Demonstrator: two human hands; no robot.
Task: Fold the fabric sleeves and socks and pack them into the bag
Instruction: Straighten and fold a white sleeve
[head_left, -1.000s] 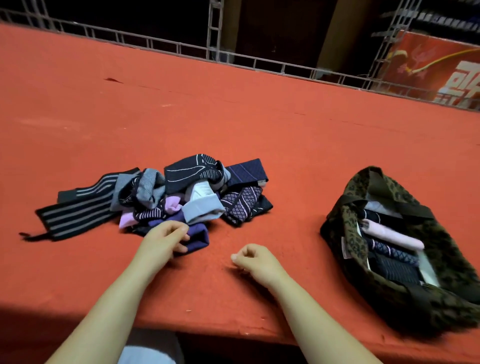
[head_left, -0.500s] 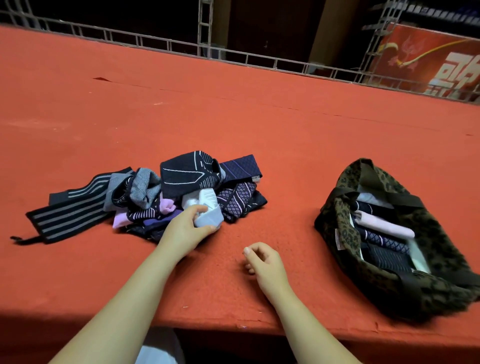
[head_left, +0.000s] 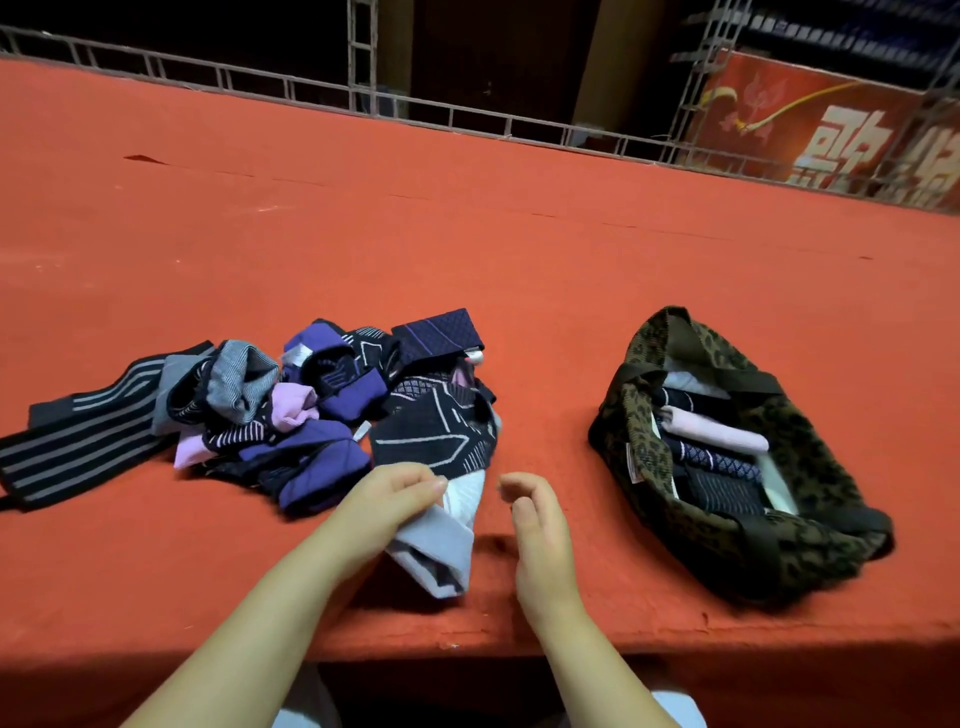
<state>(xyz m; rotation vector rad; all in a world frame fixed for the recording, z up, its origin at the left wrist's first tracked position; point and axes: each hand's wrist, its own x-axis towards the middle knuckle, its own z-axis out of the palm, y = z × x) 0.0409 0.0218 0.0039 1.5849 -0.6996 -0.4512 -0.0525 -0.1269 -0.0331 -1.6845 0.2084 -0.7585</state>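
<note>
A: Currently, left hand (head_left: 387, 501) fingers pinch the grey-white sock (head_left: 441, 540), on the surface between pile (head_left: 270, 410) and bag (head_left: 727, 467).
B: Right hand (head_left: 535, 525) loosely curled, empty. Sock likely soft, light, limp; take the free cuff end.

the left hand (head_left: 387, 501), which a second ago rested at the near edge of the pile (head_left: 270, 410) and half a second ago closed on the pale grey sock (head_left: 436, 545) inside it, has now drawn that sock out toward the lower middle of the frame, where it lies on the tabletop (head_left: 467, 249) with the fingers (head_left: 415, 486) pinching its upper end. the black white-lined piece (head_left: 431, 436) has slid down from the top of the pile to its right side, uncovering purple fabric (head_left: 317, 338) behind. the right hand (head_left: 535, 514) has moved up beside the sock, its fingers loosened from a fist.
</note>
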